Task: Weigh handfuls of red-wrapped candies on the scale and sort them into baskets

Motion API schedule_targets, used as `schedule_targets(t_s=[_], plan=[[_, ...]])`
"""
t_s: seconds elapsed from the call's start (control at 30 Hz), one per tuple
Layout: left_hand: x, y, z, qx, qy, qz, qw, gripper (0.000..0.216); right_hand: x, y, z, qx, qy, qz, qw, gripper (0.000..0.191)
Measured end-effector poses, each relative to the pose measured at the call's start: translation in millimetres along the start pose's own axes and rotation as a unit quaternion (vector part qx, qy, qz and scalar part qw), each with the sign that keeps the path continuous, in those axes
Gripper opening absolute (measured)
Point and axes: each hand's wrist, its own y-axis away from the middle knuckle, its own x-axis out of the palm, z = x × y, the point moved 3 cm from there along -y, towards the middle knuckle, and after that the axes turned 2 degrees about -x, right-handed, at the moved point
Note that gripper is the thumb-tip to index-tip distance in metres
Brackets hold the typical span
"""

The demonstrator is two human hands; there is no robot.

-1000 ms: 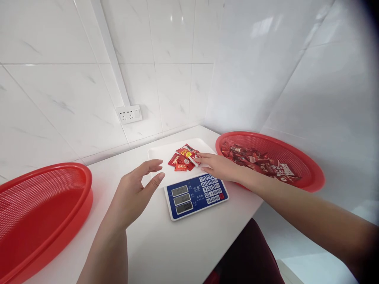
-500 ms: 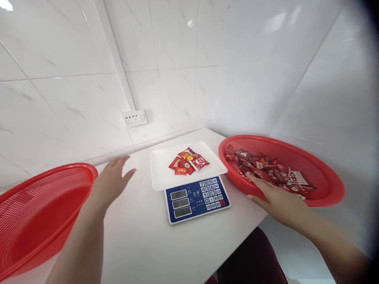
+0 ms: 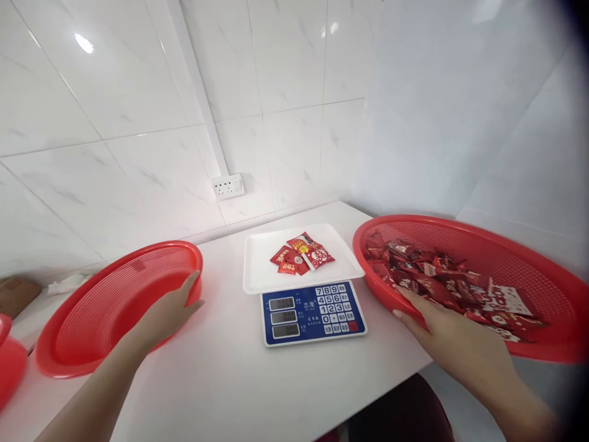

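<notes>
The left hand (image 3: 172, 313) reaches across to the right rim of the left red plastic basket (image 3: 92, 301), palm down, fingers stretched forward and thumb spread away from them; whether it grips the rim cannot be told. The right hand (image 3: 451, 334) is at the near left rim of the right red plastic basket (image 3: 524, 261), fingers over the rim and thumb low on the outer side; how firmly it holds cannot be told. Inside this basket lies a heap of red snack packets (image 3: 427, 273), some with white patches. Between the baskets, a few overlapping red sachets (image 3: 299, 253) lie on the white tray (image 3: 260, 270) of a blue-panelled digital scale (image 3: 313, 314).
</notes>
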Motion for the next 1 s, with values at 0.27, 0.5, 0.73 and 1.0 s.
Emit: schedule_targets(t_s=[0.27, 0.5, 0.73, 1.0], plan=[[-6.3, -9.2, -93.3, 0.139, -0.049, 0.101, 0.984, 0.045, -1.6, 2.3, 2.5, -0.023, 0.007, -0.004, 1.000, 0.047], [40.5, -47.1, -188.9, 0.287, -0.066, 0.129, 0.947, 0.030, -3.7, 1.9, 2.8, -0.036, 0.006, -0.006, 0.999, 0.045], [43.2, -61.7, -184.3, 0.228, -0.085, 0.116, 0.963, 0.026, -3.9, 1.7, 2.0, -0.047, 0.006, -0.017, 0.999, 0.043], [-18.2, -70.8, -99.5, 0.075, -0.154, 0.121, 0.978, 0.025, -1.6, 3.4, 2.3, -0.055, 0.022, -0.019, 0.998, 0.046]])
